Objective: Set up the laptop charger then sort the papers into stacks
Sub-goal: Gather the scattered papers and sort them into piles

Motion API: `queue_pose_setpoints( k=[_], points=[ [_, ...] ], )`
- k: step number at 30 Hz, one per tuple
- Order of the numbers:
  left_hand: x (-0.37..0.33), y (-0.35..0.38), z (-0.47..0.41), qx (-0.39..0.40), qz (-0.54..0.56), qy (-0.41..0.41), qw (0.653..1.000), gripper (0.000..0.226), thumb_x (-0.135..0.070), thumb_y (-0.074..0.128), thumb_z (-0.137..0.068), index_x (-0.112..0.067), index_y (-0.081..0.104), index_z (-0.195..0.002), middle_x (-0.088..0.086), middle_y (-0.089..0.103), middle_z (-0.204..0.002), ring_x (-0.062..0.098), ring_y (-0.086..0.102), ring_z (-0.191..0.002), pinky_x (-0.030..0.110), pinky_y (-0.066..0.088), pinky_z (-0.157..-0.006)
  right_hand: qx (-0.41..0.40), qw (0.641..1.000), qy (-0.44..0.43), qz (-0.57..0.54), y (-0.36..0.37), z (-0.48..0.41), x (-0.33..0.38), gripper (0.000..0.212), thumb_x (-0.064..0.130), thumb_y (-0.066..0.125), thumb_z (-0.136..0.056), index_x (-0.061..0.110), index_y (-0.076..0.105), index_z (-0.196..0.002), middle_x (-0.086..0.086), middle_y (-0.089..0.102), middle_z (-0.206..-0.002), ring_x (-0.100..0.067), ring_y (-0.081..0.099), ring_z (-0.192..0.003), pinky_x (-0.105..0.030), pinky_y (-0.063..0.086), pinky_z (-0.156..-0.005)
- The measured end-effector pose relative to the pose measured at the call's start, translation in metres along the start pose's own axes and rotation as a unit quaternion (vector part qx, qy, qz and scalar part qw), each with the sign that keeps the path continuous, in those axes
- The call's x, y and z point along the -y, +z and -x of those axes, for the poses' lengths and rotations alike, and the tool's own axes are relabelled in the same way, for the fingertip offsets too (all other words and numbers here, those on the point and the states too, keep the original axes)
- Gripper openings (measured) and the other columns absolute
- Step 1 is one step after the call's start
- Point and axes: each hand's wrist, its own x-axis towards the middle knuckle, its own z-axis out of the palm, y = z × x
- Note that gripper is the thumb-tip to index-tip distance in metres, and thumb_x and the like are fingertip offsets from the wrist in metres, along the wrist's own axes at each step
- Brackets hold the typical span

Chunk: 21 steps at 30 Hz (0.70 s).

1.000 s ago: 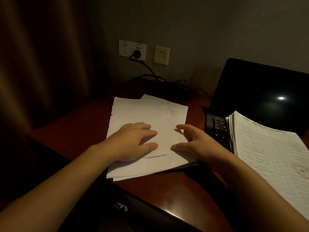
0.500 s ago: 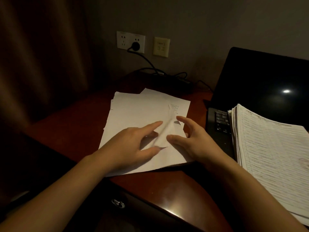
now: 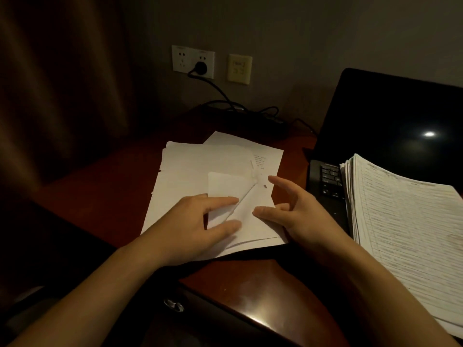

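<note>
Left grip lies straight-fingered on the curled sheet, right grip open, empty; lift it without dragging the pile.

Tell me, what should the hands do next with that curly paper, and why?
Probably lift the top sheet clear of the pile. It is curled up off the pile at the left hand, and the right hand is open just beside it, so it looks ready to take the sheet.
</note>
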Motion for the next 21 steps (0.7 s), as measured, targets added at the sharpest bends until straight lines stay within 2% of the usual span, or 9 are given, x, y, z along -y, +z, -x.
queue_pose_setpoints(
  k=[2, 5, 8, 12, 14, 16, 18, 20, 21],
  points=[
    [0.002, -0.002, 0.000, 0.050, -0.020, -0.012, 0.998, 0.091, -0.075, 0.060, -0.066, -0.044, 0.036, -0.149, -0.032, 0.038, -0.129, -0.009, 0.037, -0.118, 0.003, 0.035, -0.083, 0.035, 0.999, 0.014, 0.001, -0.005, 0.002, 0.000, 0.090, 0.017, 0.079, -0.082, 0.042, 0.030, -0.153, -0.003, 0.077, -0.085, -0.019, 0.076, -0.077, -0.022, 0.057, -0.062],
    [0.000, -0.004, 0.001, 0.068, -0.018, -0.002, 0.998, 0.099, -0.075, 0.067, -0.060, -0.049, 0.030, -0.149, -0.040, 0.032, -0.125, -0.016, 0.036, -0.113, -0.002, 0.034, -0.081, 0.063, 0.998, 0.010, 0.011, -0.012, 0.005, 0.004, 0.091, 0.011, 0.079, -0.083, 0.045, 0.030, -0.151, -0.006, 0.077, -0.087, -0.021, 0.076, -0.084, -0.025, 0.058, -0.068],
    [0.005, -0.003, 0.004, 0.040, 0.003, 0.007, 0.999, 0.091, -0.071, 0.069, -0.063, -0.049, 0.037, -0.145, -0.043, 0.035, -0.121, -0.015, 0.040, -0.114, -0.006, 0.036, -0.078, 0.048, 0.999, -0.004, 0.019, -0.003, 0.007, 0.004, 0.087, 0.013, 0.079, -0.083, 0.042, 0.032, -0.151, 0.003, 0.074, -0.075, -0.014, 0.075, -0.072, -0.018, 0.055, -0.059],
    [0.006, 0.000, 0.007, 0.019, 0.028, 0.013, 0.999, 0.077, -0.061, 0.073, -0.071, -0.046, 0.046, -0.142, -0.034, 0.045, -0.123, -0.017, 0.045, -0.112, 0.000, 0.043, -0.081, 0.023, 1.000, -0.015, 0.005, 0.008, 0.006, 0.002, 0.085, 0.016, 0.078, -0.084, 0.035, 0.032, -0.153, 0.004, 0.067, -0.086, -0.009, 0.073, -0.066, -0.016, 0.053, -0.054],
    [0.010, 0.001, 0.007, -0.017, 0.053, 0.012, 0.998, 0.047, -0.053, 0.068, -0.085, -0.044, 0.058, -0.130, -0.027, 0.056, -0.111, -0.015, 0.051, -0.103, 0.007, 0.049, -0.078, 0.029, 0.999, -0.015, -0.004, 0.000, 0.006, 0.003, 0.087, 0.016, 0.077, -0.085, 0.036, 0.028, -0.155, 0.004, 0.069, -0.074, -0.009, 0.072, -0.063, -0.015, 0.052, -0.055],
    [0.012, 0.000, 0.006, -0.059, 0.100, 0.012, 0.993, 0.018, -0.041, 0.057, -0.099, -0.031, 0.070, -0.105, -0.012, 0.066, -0.087, 0.003, 0.063, -0.083, 0.028, 0.055, -0.066, 0.046, 0.999, -0.013, -0.001, -0.011, 0.008, 0.005, 0.089, 0.012, 0.077, -0.085, 0.040, 0.028, -0.154, 0.003, 0.069, -0.067, -0.008, 0.068, -0.060, -0.015, 0.050, -0.056],
    [0.012, 0.000, 0.008, -0.098, 0.136, 0.016, 0.986, 0.017, -0.027, 0.049, -0.104, -0.033, 0.062, -0.111, -0.008, 0.064, -0.073, 0.007, 0.062, -0.065, 0.030, 0.049, -0.053, 0.051, 0.999, -0.014, -0.006, -0.018, 0.009, 0.005, 0.088, 0.008, 0.077, -0.085, 0.041, 0.031, -0.152, 0.002, 0.068, -0.066, -0.007, 0.065, -0.057, -0.016, 0.049, -0.056],
    [0.010, 0.001, 0.009, -0.117, 0.143, 0.021, 0.983, 0.059, -0.015, 0.044, -0.105, -0.058, 0.029, -0.142, 0.002, 0.055, -0.063, 0.008, 0.053, -0.052, 0.021, 0.041, -0.046, 0.046, 0.999, -0.021, 0.001, -0.017, 0.009, 0.004, 0.087, 0.010, 0.078, -0.084, 0.040, 0.033, -0.152, 0.001, 0.068, -0.065, -0.007, 0.065, -0.057, -0.016, 0.049, -0.056],
    [0.008, 0.000, 0.011, -0.122, 0.129, 0.019, 0.984, 0.074, -0.013, 0.044, -0.104, -0.067, 0.013, -0.144, 0.008, 0.049, -0.060, 0.011, 0.047, -0.048, 0.022, 0.037, -0.043, 0.042, 0.999, -0.027, 0.002, -0.014, 0.009, 0.004, 0.086, 0.012, 0.078, -0.083, 0.039, 0.034, -0.151, 0.001, 0.067, -0.064, -0.007, 0.065, -0.057, -0.016, 0.049, -0.056]
  ],
)
